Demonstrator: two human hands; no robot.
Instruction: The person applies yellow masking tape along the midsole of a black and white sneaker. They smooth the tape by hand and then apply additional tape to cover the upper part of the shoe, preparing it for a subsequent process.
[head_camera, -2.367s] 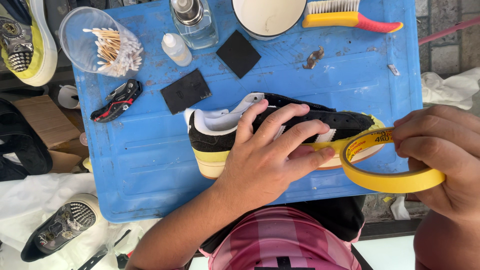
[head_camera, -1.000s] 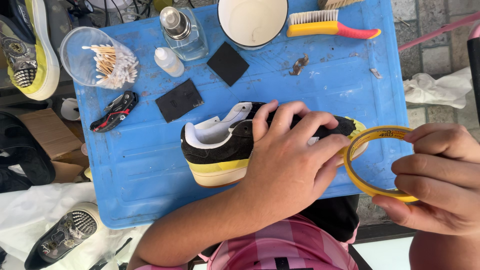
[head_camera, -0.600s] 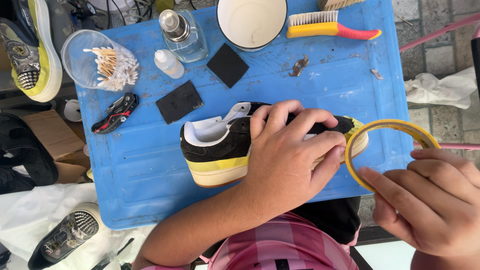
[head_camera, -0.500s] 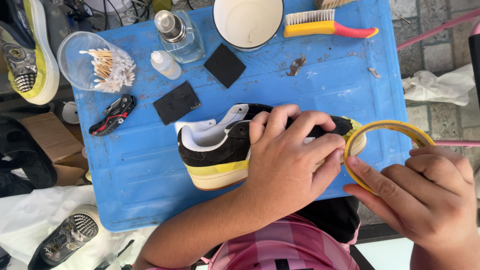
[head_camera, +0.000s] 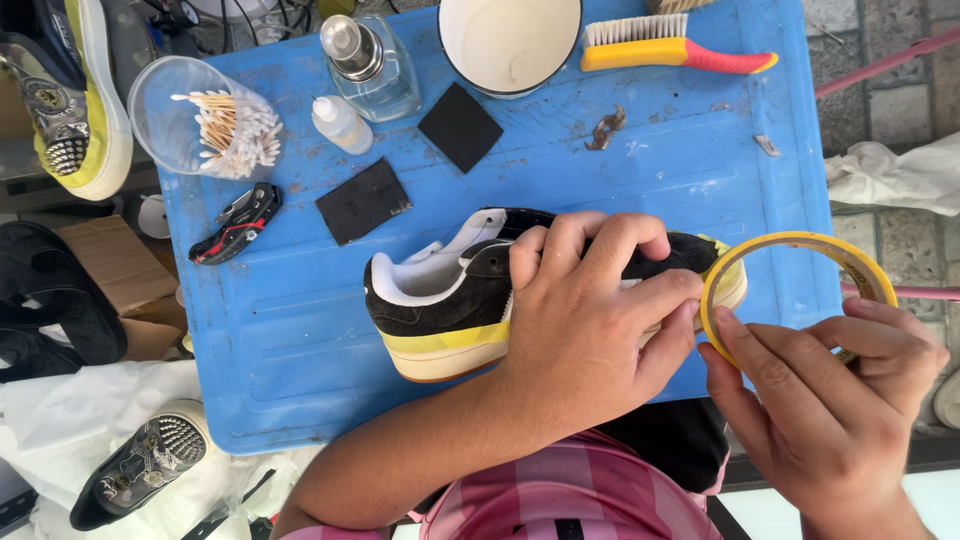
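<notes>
Taping a black sneaker's sole on the blue board

Nearest us, our right hand (head_camera: 835, 400) pinches the near side of a yellow tape roll (head_camera: 795, 245), fingers closed on its ring, and the roll stands just off the toe of the shoe. Our left hand (head_camera: 590, 320) lies spread over the black suede sneaker (head_camera: 450, 295), fingers curled across its upper and pressing it down. The sneaker lies on its side near the middle of the blue plastic board (head_camera: 300, 350), heel to the left, with yellow tape along its sole edge. Farther off on the board we see two black square pads (head_camera: 362, 200), a folding knife (head_camera: 238, 223), a cup of cotton swabs (head_camera: 205, 118), a small dropper bottle (head_camera: 340, 122), a glass bottle (head_camera: 372, 65), a white bowl (head_camera: 510, 40) and a yellow-and-red brush (head_camera: 670, 45).
</notes>
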